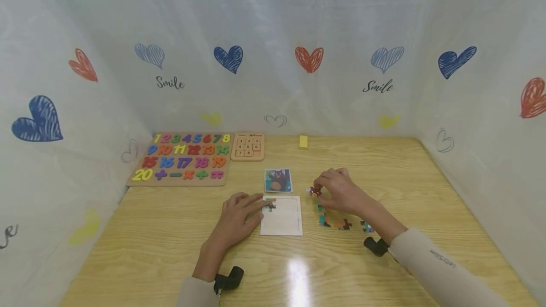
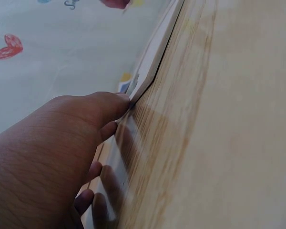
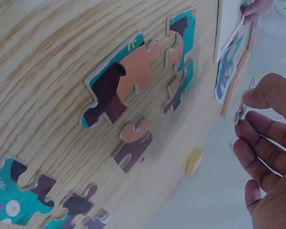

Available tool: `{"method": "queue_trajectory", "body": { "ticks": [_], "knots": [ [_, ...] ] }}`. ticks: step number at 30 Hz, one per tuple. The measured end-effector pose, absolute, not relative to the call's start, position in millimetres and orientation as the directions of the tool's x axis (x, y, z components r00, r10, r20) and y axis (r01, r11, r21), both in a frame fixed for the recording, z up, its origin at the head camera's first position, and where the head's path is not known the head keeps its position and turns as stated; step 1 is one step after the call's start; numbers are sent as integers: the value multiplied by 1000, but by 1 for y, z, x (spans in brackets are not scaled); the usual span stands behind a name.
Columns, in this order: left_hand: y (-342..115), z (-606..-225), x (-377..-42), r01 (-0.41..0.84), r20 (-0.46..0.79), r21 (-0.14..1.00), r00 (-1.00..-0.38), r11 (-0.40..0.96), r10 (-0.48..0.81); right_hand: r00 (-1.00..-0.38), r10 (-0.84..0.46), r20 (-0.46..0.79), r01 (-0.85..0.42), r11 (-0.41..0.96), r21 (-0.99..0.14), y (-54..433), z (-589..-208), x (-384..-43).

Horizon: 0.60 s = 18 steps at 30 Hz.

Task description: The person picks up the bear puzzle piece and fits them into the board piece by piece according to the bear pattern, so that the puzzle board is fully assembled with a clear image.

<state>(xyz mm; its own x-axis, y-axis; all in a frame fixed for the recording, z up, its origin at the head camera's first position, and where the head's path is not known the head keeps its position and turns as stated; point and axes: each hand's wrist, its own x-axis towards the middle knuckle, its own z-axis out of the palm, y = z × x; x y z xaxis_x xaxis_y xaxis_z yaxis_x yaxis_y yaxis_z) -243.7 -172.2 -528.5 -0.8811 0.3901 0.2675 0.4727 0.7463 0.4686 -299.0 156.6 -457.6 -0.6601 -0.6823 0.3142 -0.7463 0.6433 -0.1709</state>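
My right hand pinches a small brown puzzle piece between thumb and fingertips, above the table right of a picture card. In the right wrist view that piece is edge-on, so its print is hidden. My left hand rests at the left edge of a white square puzzle board, its fingers extended. One puzzle piece lies in the board's upper left corner, close to the left fingertips. Several loose pieces, among them a teal, brown and orange one, are spread on the table beneath the right hand.
The picture card showing a bear lies just behind the board. Farther back are a colourful number board, a wooden sliding number puzzle and a yellow block. White curtains with hearts surround the table.
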Motion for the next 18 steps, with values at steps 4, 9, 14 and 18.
{"method": "queue_trajectory", "body": {
  "ticks": [4,9,14,18],
  "knots": [
    [-172,-529,-244,473,268,472,-881,744,390,-677,-682,276,-734,654,-185,152,-457,-298],
    [-173,-531,-244,474,267,468,-881,746,392,-686,-683,253,-726,664,-178,146,-457,-298],
    [-173,-532,-245,468,264,459,-883,755,387,-676,-693,250,-735,659,-163,139,-457,-298],
    [-174,-532,-245,467,263,462,-884,753,387,-670,-699,250,-740,653,-159,135,-457,-298]
  ]
}}
